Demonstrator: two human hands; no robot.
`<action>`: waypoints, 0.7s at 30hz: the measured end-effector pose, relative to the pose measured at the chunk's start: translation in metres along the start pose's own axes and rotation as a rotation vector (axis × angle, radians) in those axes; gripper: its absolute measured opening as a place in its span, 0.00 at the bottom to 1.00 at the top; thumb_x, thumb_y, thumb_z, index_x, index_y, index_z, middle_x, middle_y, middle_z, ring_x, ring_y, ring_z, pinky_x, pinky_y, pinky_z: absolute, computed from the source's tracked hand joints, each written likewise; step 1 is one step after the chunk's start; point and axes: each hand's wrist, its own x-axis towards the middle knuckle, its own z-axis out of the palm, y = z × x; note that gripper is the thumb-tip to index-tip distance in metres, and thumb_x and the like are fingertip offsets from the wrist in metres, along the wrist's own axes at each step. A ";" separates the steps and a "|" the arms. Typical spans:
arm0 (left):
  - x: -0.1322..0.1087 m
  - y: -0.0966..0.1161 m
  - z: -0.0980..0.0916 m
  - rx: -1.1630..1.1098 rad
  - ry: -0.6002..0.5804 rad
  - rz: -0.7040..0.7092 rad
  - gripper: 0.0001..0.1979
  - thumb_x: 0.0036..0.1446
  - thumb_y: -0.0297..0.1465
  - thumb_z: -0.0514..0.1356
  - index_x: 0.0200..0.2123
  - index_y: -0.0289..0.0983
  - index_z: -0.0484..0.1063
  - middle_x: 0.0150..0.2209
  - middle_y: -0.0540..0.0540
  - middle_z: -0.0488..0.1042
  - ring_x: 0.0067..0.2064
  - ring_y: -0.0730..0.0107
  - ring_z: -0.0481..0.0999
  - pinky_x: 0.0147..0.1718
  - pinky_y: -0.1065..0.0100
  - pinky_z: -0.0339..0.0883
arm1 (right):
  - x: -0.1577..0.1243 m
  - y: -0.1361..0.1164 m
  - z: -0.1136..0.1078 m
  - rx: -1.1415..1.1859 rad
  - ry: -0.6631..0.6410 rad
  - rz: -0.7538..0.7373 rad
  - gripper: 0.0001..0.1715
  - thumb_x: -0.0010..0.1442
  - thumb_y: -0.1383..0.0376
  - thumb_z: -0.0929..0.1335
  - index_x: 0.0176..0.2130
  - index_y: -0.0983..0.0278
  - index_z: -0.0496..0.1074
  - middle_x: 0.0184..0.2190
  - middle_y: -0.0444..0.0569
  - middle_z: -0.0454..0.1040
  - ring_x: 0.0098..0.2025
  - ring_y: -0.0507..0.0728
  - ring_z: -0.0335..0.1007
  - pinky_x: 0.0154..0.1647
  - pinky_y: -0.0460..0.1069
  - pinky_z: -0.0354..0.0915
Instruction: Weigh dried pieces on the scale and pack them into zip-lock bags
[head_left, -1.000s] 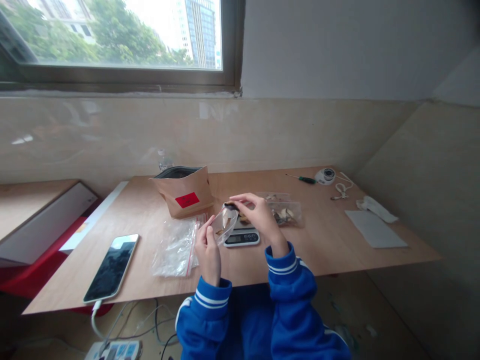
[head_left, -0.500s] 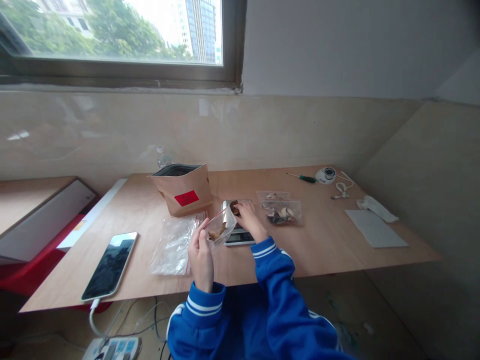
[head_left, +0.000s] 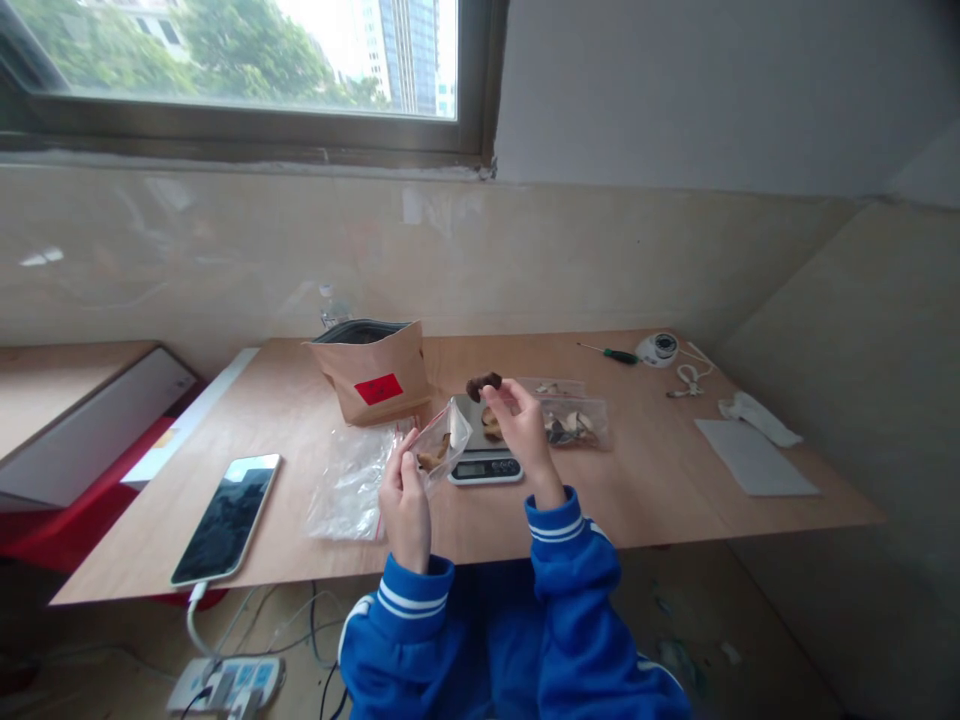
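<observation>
My left hand (head_left: 406, 503) is closed on a small clear zip bag (head_left: 454, 436) with dried brown pieces in its bottom. Pinched in my right hand (head_left: 523, 428) is a dark brown dried piece, like a dried mushroom (head_left: 484, 386), raised above the digital kitchen scale (head_left: 487, 469). More brown dried pieces (head_left: 491, 424) rest on the scale's plate, partly hidden by my right hand. To the left of the scale lie flat clear zip bags (head_left: 349, 490). Behind them an open brown paper pouch (head_left: 382, 362) with a red label stands upright.
Right of the scale lie filled zip bags (head_left: 576, 422). A screwdriver (head_left: 619, 355), a white dome camera (head_left: 658, 349), a paper sheet (head_left: 757, 458) and a crumpled tissue (head_left: 759, 418) are farther right. At left lies a plugged-in phone (head_left: 227, 520); a bottle (head_left: 333, 306) stands behind the pouch.
My right hand has risen from the scale's plate with the dark dried piece pinched in it. My left hand still holds the small bag. The view has shifted slightly.
</observation>
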 end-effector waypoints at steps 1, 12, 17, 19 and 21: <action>0.000 0.000 0.001 0.011 0.000 -0.005 0.18 0.60 0.36 0.51 0.47 0.37 0.74 0.48 0.44 0.76 0.53 0.62 0.71 0.55 0.60 0.62 | -0.002 -0.007 -0.001 0.049 -0.036 0.005 0.20 0.63 0.51 0.63 0.40 0.64 0.72 0.35 0.49 0.76 0.37 0.55 0.72 0.39 0.48 0.66; -0.002 -0.001 0.008 0.036 -0.033 0.024 0.19 0.61 0.36 0.50 0.46 0.34 0.74 0.50 0.40 0.75 0.55 0.61 0.70 0.56 0.60 0.60 | -0.007 -0.006 -0.005 -0.455 -0.298 -0.156 0.16 0.65 0.60 0.63 0.31 0.61 0.76 0.36 0.48 0.74 0.41 0.56 0.67 0.46 0.52 0.59; -0.003 -0.002 0.006 0.016 -0.018 0.017 0.18 0.61 0.37 0.50 0.46 0.35 0.74 0.50 0.41 0.75 0.54 0.61 0.71 0.56 0.59 0.62 | -0.011 -0.007 -0.005 -0.358 -0.171 -0.164 0.09 0.63 0.62 0.64 0.34 0.62 0.72 0.36 0.48 0.73 0.42 0.56 0.69 0.46 0.50 0.61; -0.003 -0.001 0.004 0.019 -0.006 0.014 0.18 0.62 0.36 0.50 0.46 0.35 0.74 0.50 0.40 0.75 0.54 0.61 0.71 0.56 0.59 0.62 | -0.015 0.008 -0.008 -0.313 -0.094 -0.126 0.11 0.65 0.63 0.60 0.39 0.62 0.70 0.38 0.49 0.72 0.42 0.56 0.69 0.45 0.50 0.63; -0.003 0.000 0.003 0.017 -0.005 0.017 0.19 0.62 0.36 0.50 0.47 0.35 0.73 0.50 0.40 0.75 0.54 0.61 0.71 0.56 0.59 0.62 | -0.021 0.029 -0.010 -0.399 -0.104 -0.078 0.11 0.63 0.65 0.61 0.43 0.63 0.69 0.41 0.53 0.72 0.44 0.58 0.68 0.47 0.52 0.63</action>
